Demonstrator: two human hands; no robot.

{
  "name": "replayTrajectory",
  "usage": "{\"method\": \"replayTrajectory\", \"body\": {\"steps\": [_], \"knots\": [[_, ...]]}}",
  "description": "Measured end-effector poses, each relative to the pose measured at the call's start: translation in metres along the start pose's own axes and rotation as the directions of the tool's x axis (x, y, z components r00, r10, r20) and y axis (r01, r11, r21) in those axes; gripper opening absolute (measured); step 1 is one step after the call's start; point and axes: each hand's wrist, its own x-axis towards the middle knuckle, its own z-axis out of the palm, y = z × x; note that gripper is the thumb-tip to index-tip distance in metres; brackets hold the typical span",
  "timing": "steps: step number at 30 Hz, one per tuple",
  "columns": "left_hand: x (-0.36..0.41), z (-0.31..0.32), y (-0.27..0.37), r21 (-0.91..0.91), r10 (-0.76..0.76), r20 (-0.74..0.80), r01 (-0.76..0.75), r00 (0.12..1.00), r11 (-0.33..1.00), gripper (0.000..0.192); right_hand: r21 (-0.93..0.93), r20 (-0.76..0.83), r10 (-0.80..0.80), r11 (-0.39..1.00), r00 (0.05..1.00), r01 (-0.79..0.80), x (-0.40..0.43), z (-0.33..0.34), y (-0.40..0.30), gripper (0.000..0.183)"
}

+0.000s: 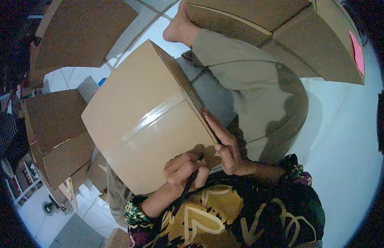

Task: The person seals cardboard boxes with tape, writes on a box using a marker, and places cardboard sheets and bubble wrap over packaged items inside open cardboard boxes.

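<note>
A closed cardboard box point(126, 102) lies tilted before me, with clear tape point(157, 113) along the seam of its top face. In the curled fingers of my left hand point(185, 172) is a slim black pen-like tool point(189, 185). Its upper end is by the fingertips, over the box's near corner, and I cannot tell whether it touches the cardboard. My right hand point(229, 153) grips the box's right edge, the thumb at the top face and the fingers flat along the shaded side. The box's underside is hidden.
Large cardboard boxes stand at the upper left point(86, 34), the left point(58, 121) and the upper right point(300, 46), the last with a pink paper point(357, 52). My bent right leg point(257, 90) rests on white floor tiles point(337, 124). A white rack point(26, 186) is at the far left.
</note>
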Motion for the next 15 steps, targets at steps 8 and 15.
{"method": "replayTrajectory", "body": {"steps": [8,15], "knots": [[0.001,-0.001,0.000,-0.007,0.015,0.064,-0.015,0.998,1.000,0.013,-0.013,0.016,0.015,1.000,1.000,-0.015,-0.001,-0.001,0.001,0.064],[0.001,-0.003,0.003,-0.007,-0.097,0.150,0.099,0.984,0.995,0.012,-0.014,0.004,0.022,1.000,1.000,-0.022,0.000,-0.001,0.001,0.064]]}}
